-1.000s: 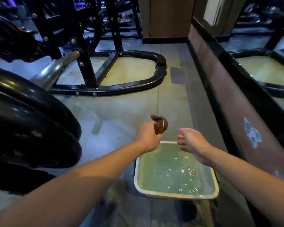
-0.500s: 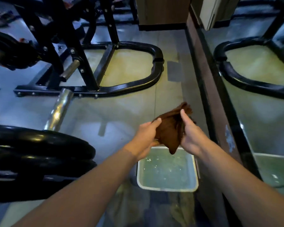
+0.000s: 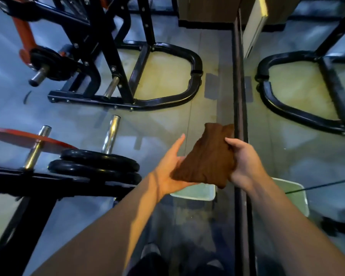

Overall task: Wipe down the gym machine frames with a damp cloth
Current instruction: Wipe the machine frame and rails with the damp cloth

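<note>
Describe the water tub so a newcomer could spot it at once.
Start at the wall mirror on the right and follow its bottom edge toward you. On the floor against it sits the tub, partly hidden under the hands. Unlike the black gear around it, it is pale, square-cornered and holds water.

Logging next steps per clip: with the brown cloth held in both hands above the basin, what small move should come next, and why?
Probably carry the cloth to the black frame ahead: right hand grips it, left hand lies open beneath, frame untouched.
</note>
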The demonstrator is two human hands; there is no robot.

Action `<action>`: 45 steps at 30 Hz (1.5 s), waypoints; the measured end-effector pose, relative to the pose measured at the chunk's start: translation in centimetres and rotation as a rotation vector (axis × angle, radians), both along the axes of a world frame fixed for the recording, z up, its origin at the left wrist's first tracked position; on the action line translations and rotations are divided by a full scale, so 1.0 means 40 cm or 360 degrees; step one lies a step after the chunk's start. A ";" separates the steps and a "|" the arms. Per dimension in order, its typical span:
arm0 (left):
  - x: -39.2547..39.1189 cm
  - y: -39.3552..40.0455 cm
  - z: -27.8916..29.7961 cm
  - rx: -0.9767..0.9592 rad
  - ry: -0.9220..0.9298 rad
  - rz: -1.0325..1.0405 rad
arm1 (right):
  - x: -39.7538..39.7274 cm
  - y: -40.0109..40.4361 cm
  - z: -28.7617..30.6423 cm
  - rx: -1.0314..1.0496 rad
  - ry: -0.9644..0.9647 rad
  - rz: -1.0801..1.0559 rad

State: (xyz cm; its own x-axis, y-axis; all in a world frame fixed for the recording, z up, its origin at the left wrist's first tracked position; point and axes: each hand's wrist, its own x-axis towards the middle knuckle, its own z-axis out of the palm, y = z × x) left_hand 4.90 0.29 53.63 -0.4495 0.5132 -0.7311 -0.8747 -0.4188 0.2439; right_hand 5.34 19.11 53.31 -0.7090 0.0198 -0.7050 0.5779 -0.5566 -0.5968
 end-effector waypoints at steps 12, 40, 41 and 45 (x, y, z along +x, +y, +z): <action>0.236 -0.115 0.387 -0.0676 0.0633 0.0327 | 0.183 -0.134 0.348 0.0778 0.0062 0.0263; 0.803 -0.610 0.639 -0.0578 0.0492 0.1832 | 0.635 -0.588 0.574 0.0416 -0.0114 0.0719; 0.804 -0.621 0.639 -0.0584 0.0516 0.1808 | 0.622 -0.590 0.565 0.0493 -0.0100 0.0769; 0.841 -0.650 0.650 -0.0522 0.0627 0.1723 | 0.546 -0.654 0.590 0.0599 0.0392 0.1239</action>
State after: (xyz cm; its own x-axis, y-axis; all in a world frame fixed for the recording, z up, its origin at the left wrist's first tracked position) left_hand 38.54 -25.69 79.63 -0.7553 -0.4550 -0.4717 0.0522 -0.7592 0.6488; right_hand 27.17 -7.05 76.93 -0.7485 -0.3303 -0.5750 0.5413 0.1965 -0.8176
